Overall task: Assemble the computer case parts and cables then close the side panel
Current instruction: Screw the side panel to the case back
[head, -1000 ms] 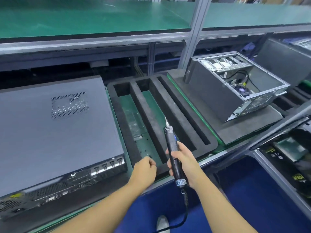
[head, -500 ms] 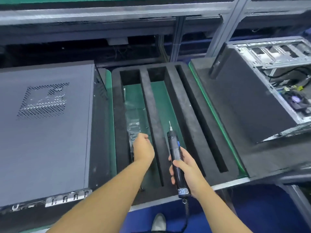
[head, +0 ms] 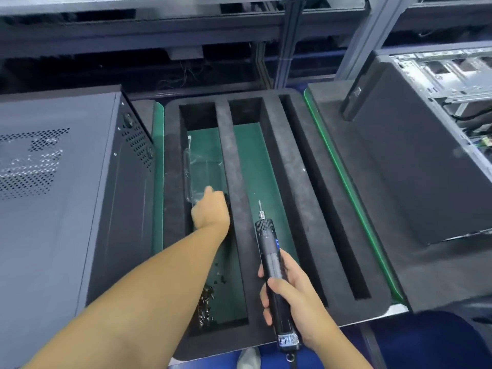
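Left hand [head: 211, 210] reaches down into the leftmost compartment of the black foam tray [head: 291, 182], fingers hidden so its grip cannot be told, between a clear plastic bag [head: 203, 170] and loose screws [head: 206, 302], while right hand [head: 291, 302] grips the electric screwdriver [head: 269, 249], and the closed computer case [head: 53, 209] stands just left of the tray.

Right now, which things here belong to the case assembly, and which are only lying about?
For the job: electric screwdriver, held by the right hand; screws in the foam tray; left hand down in that tray; closed computer case; open computer case.
Lying about: clear plastic bag in the tray; shoe below the bench.
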`<state>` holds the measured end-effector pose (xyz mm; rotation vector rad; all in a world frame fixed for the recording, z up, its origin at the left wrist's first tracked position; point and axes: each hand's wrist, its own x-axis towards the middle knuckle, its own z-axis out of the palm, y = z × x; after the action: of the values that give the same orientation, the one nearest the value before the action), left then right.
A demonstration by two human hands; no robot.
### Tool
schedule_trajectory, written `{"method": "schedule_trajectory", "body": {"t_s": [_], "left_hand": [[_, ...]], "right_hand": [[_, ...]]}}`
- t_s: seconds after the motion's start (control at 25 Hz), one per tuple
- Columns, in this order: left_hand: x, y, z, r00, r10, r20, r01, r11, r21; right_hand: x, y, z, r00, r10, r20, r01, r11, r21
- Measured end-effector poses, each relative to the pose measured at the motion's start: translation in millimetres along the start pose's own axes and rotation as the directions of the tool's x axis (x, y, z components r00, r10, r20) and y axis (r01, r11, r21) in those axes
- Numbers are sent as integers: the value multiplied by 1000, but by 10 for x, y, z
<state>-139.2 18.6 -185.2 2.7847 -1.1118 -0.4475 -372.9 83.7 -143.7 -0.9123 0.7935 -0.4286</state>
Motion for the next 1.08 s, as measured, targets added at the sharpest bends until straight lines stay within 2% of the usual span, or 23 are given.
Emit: {"method": "schedule_trajectory", "body": {"t_s": [0.24, 0.48, 0.56, 0.64, 0.68, 0.72, 0.76, 0.8, 0.88, 0.96, 1.0, 1.08], "left_hand": [[119, 59, -65, 993, 87, 81, -99, 984, 151], [127, 47, -4, 998, 52, 31, -55, 991, 119], [102, -1, 48, 998, 61, -5, -60, 997, 58], [60, -30, 71, 997, -52, -55, 40, 979, -200], [21, -19, 48, 986, -160, -43, 127, 894, -430], [-42, 11, 0, 965, -260, 9, 201, 721, -664], [-124, 49, -71, 942, -326, 82, 241, 483, -842], [-212, 74, -163, 924, -351, 154, 252, 253, -934], [-368, 85, -348, 919, -277, 279, 272, -66, -960], [-543, 22, -587, 926, -45, 376, 346, -303, -888], [-628, -24, -694, 915, 68, 399, 395, -366, -843], [-775, -112, -898, 899, 181, 400, 439, -400, -805]], "right_hand": [[19, 29, -12, 1000, 2, 29, -2, 1000, 8], [33, 28, -21, 999, 0, 33, -1, 1000, 11], [31, 30, -17, 999, -11, 34, 10, 1000, 17], [46, 32, -29, 1000, -11, 26, 11, 1000, 6], [42, 36, -34, 1000, -5, 20, 5, 1000, -5], [30, 35, -28, 1000, 1, 19, -1, 1000, -17], [10, 25, -15, 1000, 4, 25, -4, 1000, -27], [-14, 1, 5, 999, 3, 40, -2, 999, -39], [-51, -61, 46, 997, 5, 81, 2, 997, -80], [-87, -173, 143, 993, 3, 114, 16, 987, -161], [-113, -230, 213, 992, 0, 124, 26, 979, -202], [-177, -340, 372, 992, -17, 125, 50, 962, -267]]}}
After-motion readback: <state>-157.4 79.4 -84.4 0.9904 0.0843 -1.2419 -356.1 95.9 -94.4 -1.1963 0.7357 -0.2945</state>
